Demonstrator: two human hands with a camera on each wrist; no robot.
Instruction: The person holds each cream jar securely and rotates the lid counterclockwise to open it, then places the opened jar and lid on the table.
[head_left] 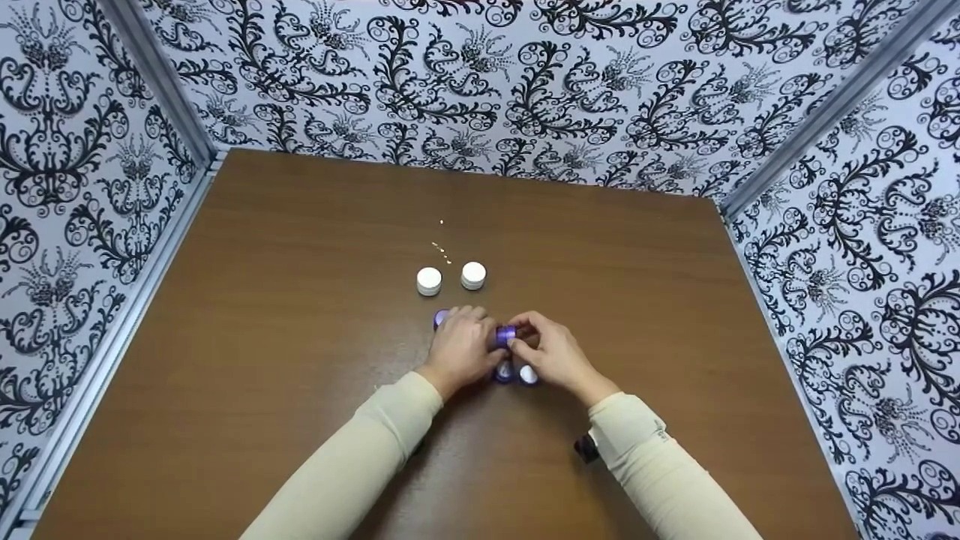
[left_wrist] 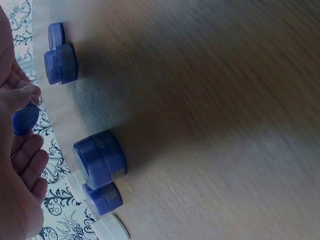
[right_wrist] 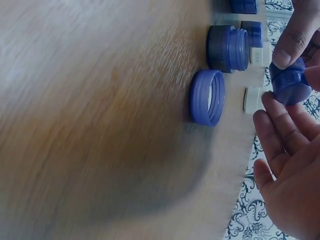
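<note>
A small blue-purple jar (head_left: 506, 335) is held up between both hands. My left hand (head_left: 463, 345) grips its left part, with the thumb over it in the right wrist view. The right hand (head_left: 553, 352) pinches the other end between thumb and fingertips, its remaining fingers spread loosely. Just below on the table stands a lidless blue-purple jar (right_wrist: 227, 49) with its threaded neck showing. Beside it a matching screw lid (right_wrist: 206, 97) shows its threads and pale lining. A larger closed jar (left_wrist: 101, 159) stands by the left hand, partly hidden in the head view.
Two white-topped jars (head_left: 429, 281) (head_left: 473, 275) stand farther back on the brown table (head_left: 300, 300). Another small blue jar (left_wrist: 103, 198) is next to the larger one. Patterned walls (head_left: 465, 90) enclose the table at back and sides.
</note>
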